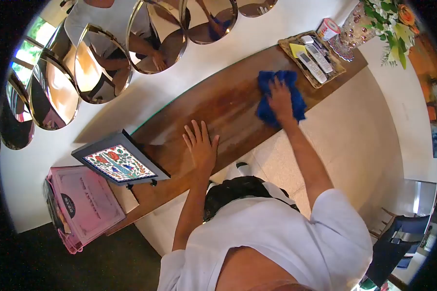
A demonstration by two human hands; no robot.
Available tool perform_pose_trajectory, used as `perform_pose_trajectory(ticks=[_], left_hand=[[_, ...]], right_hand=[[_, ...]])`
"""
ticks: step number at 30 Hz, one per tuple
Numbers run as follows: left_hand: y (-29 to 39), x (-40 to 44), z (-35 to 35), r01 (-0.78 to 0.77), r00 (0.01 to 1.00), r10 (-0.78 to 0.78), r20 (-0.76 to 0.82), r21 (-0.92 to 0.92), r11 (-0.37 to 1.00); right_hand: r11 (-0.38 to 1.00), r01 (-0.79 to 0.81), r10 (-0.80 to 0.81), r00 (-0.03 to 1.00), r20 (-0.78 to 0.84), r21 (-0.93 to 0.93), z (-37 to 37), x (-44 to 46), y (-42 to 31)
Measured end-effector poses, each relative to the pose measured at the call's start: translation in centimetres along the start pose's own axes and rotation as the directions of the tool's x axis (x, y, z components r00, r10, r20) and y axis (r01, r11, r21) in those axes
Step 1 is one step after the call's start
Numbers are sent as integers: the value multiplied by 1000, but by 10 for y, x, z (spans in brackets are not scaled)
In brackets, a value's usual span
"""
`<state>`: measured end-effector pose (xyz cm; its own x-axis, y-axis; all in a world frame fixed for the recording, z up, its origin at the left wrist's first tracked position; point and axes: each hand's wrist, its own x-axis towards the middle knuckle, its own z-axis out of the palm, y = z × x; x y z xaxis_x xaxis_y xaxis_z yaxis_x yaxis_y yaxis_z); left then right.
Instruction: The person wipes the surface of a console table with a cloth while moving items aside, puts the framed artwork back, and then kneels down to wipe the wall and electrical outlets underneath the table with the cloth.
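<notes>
My right hand (280, 101) presses down on a crumpled blue cloth (267, 112), its fingers over the fabric and slightly blurred. The cloth lies on the glossy brown wooden console table (228, 104), near its front edge. Further left, my left hand (201, 148) rests flat on the same tabletop with fingers spread and nothing held. Beside it stands a dark-framed picture (119, 164) with red flowers and blue birds, tilted on small feet.
A woven tray (303, 73) holds remote controls (311, 67) and a yellow pad. Behind it are a red-and-white tin (328, 29), a beaded vase (355, 30) and flowers (392, 24). Round mirrors (102, 68) hang on the wall. A pink bag (90, 203) sits at the left end.
</notes>
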<state>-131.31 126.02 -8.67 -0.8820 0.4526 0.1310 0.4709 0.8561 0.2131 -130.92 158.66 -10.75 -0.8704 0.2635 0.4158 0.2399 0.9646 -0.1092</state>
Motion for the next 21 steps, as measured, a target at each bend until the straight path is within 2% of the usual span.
perform_pose_trajectory(ticks=[1, 3, 5, 8, 9, 10, 11, 12, 15, 17, 19, 21], left_hand=[[0, 1, 3, -5, 1000, 5, -20, -6, 1000], [-2, 0, 7, -18, 999, 21, -42, 51, 999], [-1, -1, 9, -25, 999, 29, -46, 90, 996], [0, 1, 7, -33, 999, 36, -35, 94, 995], [0, 1, 6, -33, 999, 35, -28, 68, 997], [-2, 0, 6, -32, 999, 33, -22, 43, 999], [-2, -1, 6, -35, 999, 37, -27, 44, 998], [0, -1, 6, -36, 999, 37, -35, 45, 998], [-1, -2, 7, -46, 997, 48, -63, 36, 998], [1, -1, 7, -43, 997, 43, -56, 8, 999], [-1, -2, 3, -16, 1000, 16, -18, -26, 1000], [-7, -4, -3, -11, 998, -4, -60, -248, 969]], right_hand=[[998, 19, -21, 999, 42, 52, -7, -17, -25], [971, 127, -132, 991, 13, 204, -19, -63, -84], [909, 239, -296, 947, 127, 342, -64, -94, -136], [893, 276, -359, 913, 193, 356, -76, -89, -96], [964, 228, -249, 956, 157, 139, -57, -85, -66], [978, 101, -129, 981, 148, 185, -53, -73, -35], [988, 25, -40, 995, 94, 154, -56, -57, -10], [999, 3, -5, 998, 58, 39, -44, -50, 16], [981, -142, 140, 990, -25, -134, -11, -27, 3], [989, -125, 134, 981, 139, -75, -10, -16, -50], [993, 104, -108, 989, 97, 53, -11, -18, -116], [953, 274, -285, 955, 85, 127, -3, -22, -167]])
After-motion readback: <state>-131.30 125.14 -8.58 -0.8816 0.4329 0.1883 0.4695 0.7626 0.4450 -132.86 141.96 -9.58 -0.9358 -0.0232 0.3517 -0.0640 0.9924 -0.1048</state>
